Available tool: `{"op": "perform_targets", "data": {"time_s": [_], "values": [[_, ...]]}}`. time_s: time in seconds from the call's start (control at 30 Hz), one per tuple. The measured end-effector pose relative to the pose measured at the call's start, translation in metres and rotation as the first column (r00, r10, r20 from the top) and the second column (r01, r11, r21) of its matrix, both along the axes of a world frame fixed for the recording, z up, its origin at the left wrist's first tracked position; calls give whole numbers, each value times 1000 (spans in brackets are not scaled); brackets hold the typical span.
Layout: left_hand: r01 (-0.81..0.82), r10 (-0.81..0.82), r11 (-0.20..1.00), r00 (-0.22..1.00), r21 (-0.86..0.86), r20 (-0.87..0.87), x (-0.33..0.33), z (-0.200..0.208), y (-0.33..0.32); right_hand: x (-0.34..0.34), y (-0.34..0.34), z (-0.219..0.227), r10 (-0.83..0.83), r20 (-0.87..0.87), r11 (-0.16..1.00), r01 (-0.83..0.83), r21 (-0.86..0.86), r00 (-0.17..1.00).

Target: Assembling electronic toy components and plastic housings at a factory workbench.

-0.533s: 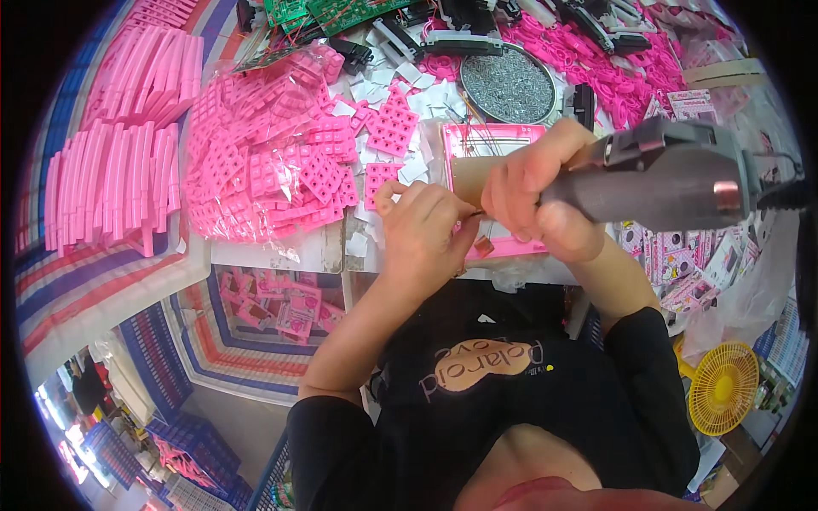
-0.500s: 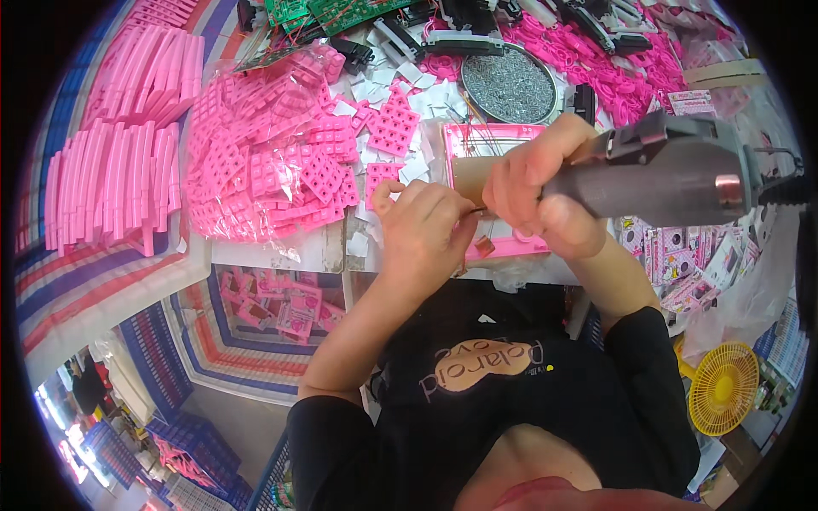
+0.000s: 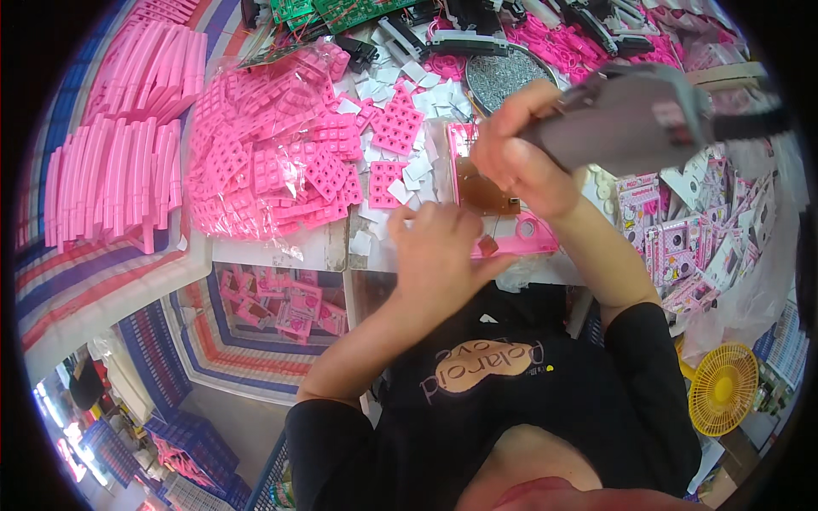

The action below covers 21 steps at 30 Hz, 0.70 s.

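While the left hand (image 3: 439, 255) lies flat on the near edge of a pink plastic casing (image 3: 511, 243) and pins it to the white worktable (image 3: 319, 249), the right hand (image 3: 520, 157) is wrapped tight around the grip of a grey electric screwdriver (image 3: 635, 106), whose tip points down at a brown circuit board (image 3: 486, 192) seated in the casing. The step in hand looks like fastening that board into the shell — the driver's bit is hidden behind the fingers, so I cannot tell whether it is already on a screw. The casing sits at the table's front edge, directly ahead of the person's chest, between the two hands. Just left of it lies a scatter of small white squares (image 3: 409, 175) and loose pink key grids (image 3: 396, 128), and farther left a clear bag of the same pink grids (image 3: 264, 162); a round dish of small metal parts (image 3: 503, 78) stands behind. The next move, as I judge it, calls for a steady downward push with the bit kept square to the board, the left palm holding the shell from sliding — and probably a fresh screw from the dish once this one is seated.
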<state>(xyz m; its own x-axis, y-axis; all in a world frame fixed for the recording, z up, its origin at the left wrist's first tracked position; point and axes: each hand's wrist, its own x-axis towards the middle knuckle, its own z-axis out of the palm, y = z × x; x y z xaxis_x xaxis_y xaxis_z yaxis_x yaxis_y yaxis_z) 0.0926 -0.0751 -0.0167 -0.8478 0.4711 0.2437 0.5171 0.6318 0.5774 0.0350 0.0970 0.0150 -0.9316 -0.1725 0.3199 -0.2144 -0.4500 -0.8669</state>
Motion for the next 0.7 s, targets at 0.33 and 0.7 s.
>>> {"op": "perform_targets", "data": {"time_s": [0.33,0.7], "values": [[133,-130,989,991,-65,41,3,-5,2,-7,-20,-11,-98,-118,941,131,312,988],[148,-145,983,989,109,-39,-14,-3,-4,-13,8,6,-97,9,988,95,118,995]]}}
